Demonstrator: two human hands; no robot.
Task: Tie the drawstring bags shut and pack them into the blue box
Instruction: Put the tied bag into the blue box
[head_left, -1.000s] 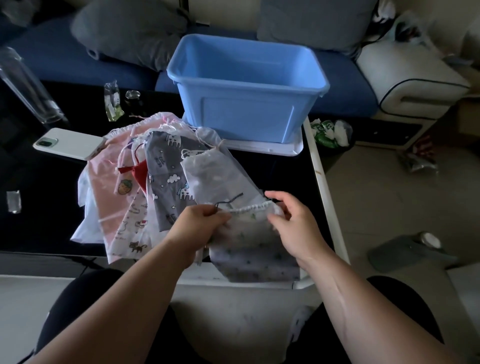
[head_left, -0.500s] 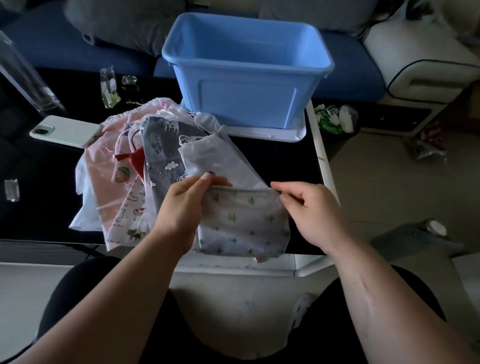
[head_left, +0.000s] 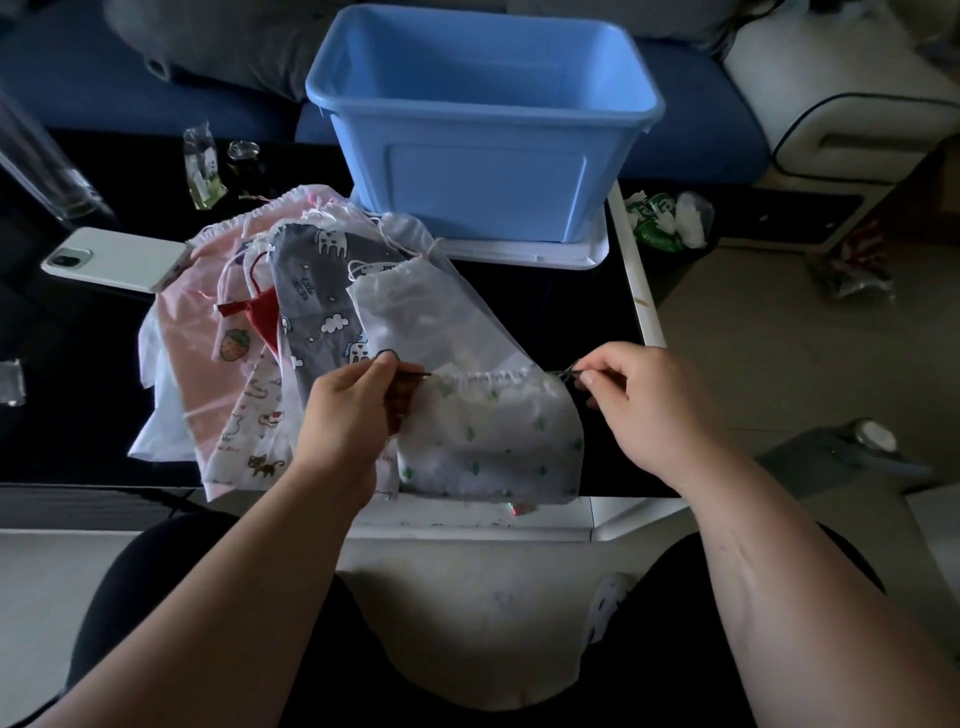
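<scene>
Pinching the dark drawstring (head_left: 415, 372) between thumb and forefinger of the left hand (head_left: 348, 410) at one end of the bag's mouth, and likewise with the right hand (head_left: 649, 410) at the other end, with the remaining fingers curled in. Hard to follow much of that cord: thin, dark, mostly lost inside the hem and behind the fingertips. Holding the cactus-print bag (head_left: 493, 447) at the near edge of the table (head_left: 561, 301), toward its near right corner, with the bottom hem at that edge. Covering, with the left hand, the lower right part of the bag pile (head_left: 311, 291).

Against half a second ago: puckered now into a tight ruffle along the mouth instead of lying flat, with the hands farther apart.

Thin, limp white cloth dotted with small green cacti. Just behind, a translucent frosted bag (head_left: 426, 317). Left of it grey cartoon print, pink and a red scrap, all flat and fanned out. Glossy black tabletop, white-rimmed. Toward the left edge, a pale phone (head_left: 117, 258). At the far edge, right of centre, the blue box (head_left: 488, 202): smooth rigid plastic, rectangular, lipped, standing on a white lid (head_left: 524, 254), floor hidden below the near wall.
</scene>
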